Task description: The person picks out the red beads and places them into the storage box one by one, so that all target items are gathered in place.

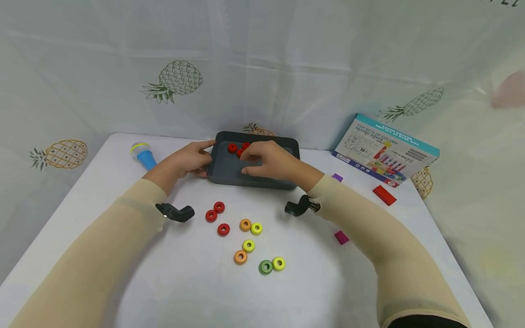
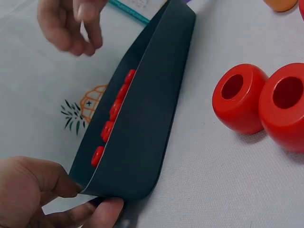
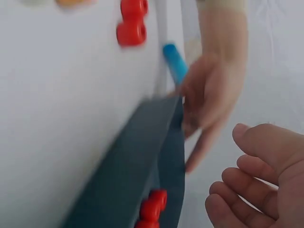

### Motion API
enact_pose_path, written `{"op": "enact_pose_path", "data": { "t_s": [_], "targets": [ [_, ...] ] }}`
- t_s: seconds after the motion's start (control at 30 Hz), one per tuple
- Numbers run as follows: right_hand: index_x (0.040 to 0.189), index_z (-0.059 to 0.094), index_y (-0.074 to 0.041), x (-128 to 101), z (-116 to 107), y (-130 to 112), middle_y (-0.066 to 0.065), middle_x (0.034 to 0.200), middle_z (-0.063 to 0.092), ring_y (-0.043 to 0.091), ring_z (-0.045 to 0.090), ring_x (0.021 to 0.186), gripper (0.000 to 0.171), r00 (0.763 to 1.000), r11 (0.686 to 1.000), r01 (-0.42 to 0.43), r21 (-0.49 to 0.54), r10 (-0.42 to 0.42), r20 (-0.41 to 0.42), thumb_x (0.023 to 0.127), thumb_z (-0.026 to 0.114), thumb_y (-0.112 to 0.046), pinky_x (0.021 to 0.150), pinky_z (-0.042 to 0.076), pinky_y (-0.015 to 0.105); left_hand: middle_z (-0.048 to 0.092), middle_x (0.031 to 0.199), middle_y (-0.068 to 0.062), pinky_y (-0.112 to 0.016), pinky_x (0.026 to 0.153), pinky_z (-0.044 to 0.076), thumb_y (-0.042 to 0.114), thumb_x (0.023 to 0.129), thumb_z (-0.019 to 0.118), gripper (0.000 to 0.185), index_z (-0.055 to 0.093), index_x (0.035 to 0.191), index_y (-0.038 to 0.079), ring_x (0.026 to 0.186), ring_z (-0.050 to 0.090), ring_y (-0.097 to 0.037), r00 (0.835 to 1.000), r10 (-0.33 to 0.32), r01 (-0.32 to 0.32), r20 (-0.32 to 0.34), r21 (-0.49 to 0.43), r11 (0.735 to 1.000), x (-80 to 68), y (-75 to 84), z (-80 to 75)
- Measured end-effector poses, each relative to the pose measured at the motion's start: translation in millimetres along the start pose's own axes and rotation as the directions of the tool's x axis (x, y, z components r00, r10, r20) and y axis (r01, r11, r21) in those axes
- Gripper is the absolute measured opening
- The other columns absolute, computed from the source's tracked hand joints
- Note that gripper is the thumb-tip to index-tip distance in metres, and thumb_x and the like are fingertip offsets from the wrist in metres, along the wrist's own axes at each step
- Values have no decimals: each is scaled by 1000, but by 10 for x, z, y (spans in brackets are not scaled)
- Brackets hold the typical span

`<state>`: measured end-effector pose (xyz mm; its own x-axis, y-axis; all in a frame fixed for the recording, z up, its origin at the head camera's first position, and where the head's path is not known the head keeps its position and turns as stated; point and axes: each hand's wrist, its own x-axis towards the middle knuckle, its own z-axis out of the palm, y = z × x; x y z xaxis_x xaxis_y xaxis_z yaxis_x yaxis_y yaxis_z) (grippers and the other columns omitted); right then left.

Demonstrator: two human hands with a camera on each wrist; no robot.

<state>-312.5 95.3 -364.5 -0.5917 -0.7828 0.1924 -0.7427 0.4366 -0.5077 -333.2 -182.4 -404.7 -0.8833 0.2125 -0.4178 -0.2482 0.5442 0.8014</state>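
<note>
A dark grey tray (image 1: 227, 171) stands at the far side of the table, with several red beads (image 1: 232, 148) inside. My left hand (image 1: 190, 158) grips its left end; in the left wrist view, thumb and fingers pinch the tray wall (image 2: 142, 123) at the corner. Over the middle of the tray hovers my right hand (image 1: 272, 161), partly covering the red beads. Its fingers are loosely curved with nothing between them, as the right wrist view shows the hand (image 3: 266, 175) beside the tray (image 3: 128, 161).
Nearer me lie three red beads (image 1: 223, 229), two orange (image 1: 240, 257), three yellow (image 1: 279, 263) and a green bead (image 1: 265, 267). A blue toy microphone (image 1: 145, 158) lies at the left. Rightward are a printed box (image 1: 385, 152), a red block (image 1: 384, 195) and a magenta piece (image 1: 341, 237).
</note>
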Motion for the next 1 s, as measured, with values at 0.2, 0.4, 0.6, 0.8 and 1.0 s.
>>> {"op": "enact_pose_path", "data": {
  "t_s": [0.2,0.4,0.6,0.8,1.0],
  "targets": [
    [113,74,-10,-143,279,-294,3,110,73,19,68,100,27,994,994,89,61,-92,53,90,78,-25,89,57,30,45,149,-19,-33,74,62,11,98,49,75,19,163,31,104,58,-30,1000,1,-1,-13,8,1000,-13,-10,-9],
    [118,73,-8,-314,580,-478,5,114,72,22,65,101,32,985,986,79,147,-100,140,90,77,-24,89,58,35,46,148,-19,-32,72,61,11,98,50,74,20,163,30,102,59,-29,1000,9,-9,-12,5,1000,9,-13,4],
    [123,72,-11,-408,799,-508,-1,120,70,13,63,109,35,975,990,86,116,-107,192,90,76,-24,93,52,21,47,147,-19,-31,73,61,10,97,49,75,20,163,30,101,59,-29,1000,14,-14,-18,11,1000,-2,-4,4],
    [127,70,-14,-410,870,-544,-5,123,67,4,59,107,38,960,991,118,66,-131,249,91,75,-27,89,49,14,47,147,-19,-31,73,61,10,98,49,73,21,163,29,103,59,-29,1000,20,-20,-13,11,1000,-16,-2,3],
    [126,70,-18,-354,893,-582,-8,120,67,3,57,107,35,933,992,117,47,-126,336,91,75,-21,93,48,14,47,146,-19,-31,73,61,11,98,49,73,21,163,31,101,59,-28,1000,14,-14,-16,3,1000,-16,-5,3]
  ]
}}
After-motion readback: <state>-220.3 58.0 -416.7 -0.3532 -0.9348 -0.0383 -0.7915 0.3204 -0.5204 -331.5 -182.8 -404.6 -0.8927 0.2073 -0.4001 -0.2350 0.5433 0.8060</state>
